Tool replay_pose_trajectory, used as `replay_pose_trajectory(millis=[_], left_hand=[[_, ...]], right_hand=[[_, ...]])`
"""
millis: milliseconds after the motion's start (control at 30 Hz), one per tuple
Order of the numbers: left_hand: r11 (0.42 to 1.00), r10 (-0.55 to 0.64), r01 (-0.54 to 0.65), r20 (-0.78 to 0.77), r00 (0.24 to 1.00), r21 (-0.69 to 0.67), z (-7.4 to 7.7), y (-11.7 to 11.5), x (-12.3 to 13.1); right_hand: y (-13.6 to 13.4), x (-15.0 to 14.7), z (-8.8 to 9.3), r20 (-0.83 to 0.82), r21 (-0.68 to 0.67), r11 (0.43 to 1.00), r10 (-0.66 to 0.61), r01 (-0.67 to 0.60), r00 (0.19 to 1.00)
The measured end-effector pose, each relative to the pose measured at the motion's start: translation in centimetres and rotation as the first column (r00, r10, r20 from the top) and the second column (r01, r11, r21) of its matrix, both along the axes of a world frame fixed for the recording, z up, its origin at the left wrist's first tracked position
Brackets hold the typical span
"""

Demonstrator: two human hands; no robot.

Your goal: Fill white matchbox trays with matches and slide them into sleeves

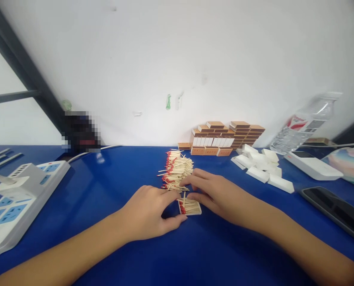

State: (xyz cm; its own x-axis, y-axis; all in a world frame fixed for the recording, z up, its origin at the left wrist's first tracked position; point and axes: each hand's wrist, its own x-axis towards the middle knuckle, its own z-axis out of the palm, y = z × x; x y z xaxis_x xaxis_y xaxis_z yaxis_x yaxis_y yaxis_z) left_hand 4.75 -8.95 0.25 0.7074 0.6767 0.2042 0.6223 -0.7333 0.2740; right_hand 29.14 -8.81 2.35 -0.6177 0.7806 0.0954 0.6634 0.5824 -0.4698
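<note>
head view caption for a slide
Left hand and right hand flank a match-filled tray before a loose match pile on blue table

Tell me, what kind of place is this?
It looks like a small workbench for matchbox handwork. A heap of loose matches lies on the blue table, matchboxes are stacked by the white wall, and white inner trays lie beside them.

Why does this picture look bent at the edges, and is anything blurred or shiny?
Head view: the wide lens stretches the power strip toward the edges; a pixelated patch hides something by the wall; the blue table shows a soft sheen; the light is even, with only faint shadows under the left hand and right hand at the match tray.
</note>
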Motion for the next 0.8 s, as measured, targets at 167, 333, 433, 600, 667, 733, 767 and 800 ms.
replay_pose_trajectory(millis=[167, 333, 433, 600, 667, 733, 767, 800], left_hand=[[1.000, 0.012, -0.012, -0.012, 1.000, -0.007, 0.1, 0.1, 0.1], [1.000, 0.028, -0.027, -0.004, 1.000, 0.014, 0.1, 0.1, 0.1], [1.000, 0.013, -0.013, 0.007, 1.000, 0.005, 0.1, 0.0, 0.0], [1.000, -0.004, 0.004, 0.088, 0.996, 0.003, 0.2, -0.2, 0.1], [1.000, 0.004, -0.003, 0.115, 0.993, -0.005, 0.2, -0.2, 0.2], [1.000, 0.009, -0.007, 0.121, 0.993, -0.022, 0.2, -0.1, 0.3], [0.999, 0.010, -0.007, 0.121, 0.993, -0.031, 0.1, 0.0, 0.3], [0.999, 0.010, -0.005, 0.122, 0.993, -0.040, 0.1, 0.0, 0.3]], right_hand=[[0.0, -0.1, -0.3, 0.028, 0.013, 1.000, 0.022, -0.022, 0.999], [-0.4, 0.3, 0.8, 0.020, 0.029, 1.000, -0.009, 0.008, 1.000], [-0.5, 0.2, 0.9, -0.009, 0.015, 1.000, 0.008, -0.008, 1.000], [-0.6, -0.8, -0.2, -0.150, 0.063, 0.998, 0.016, -0.006, 0.989], [-0.7, -1.2, -0.7, -0.184, 0.053, 0.999, 0.018, -0.009, 0.983], [-0.8, -1.5, -1.0, -0.181, 0.044, 0.999, 0.024, -0.017, 0.983], [-0.8, -1.6, -1.2, -0.167, 0.043, 0.999, 0.028, -0.021, 0.986], [-0.8, -1.7, -1.3, -0.147, 0.043, 0.999, 0.028, -0.022, 0.989]])
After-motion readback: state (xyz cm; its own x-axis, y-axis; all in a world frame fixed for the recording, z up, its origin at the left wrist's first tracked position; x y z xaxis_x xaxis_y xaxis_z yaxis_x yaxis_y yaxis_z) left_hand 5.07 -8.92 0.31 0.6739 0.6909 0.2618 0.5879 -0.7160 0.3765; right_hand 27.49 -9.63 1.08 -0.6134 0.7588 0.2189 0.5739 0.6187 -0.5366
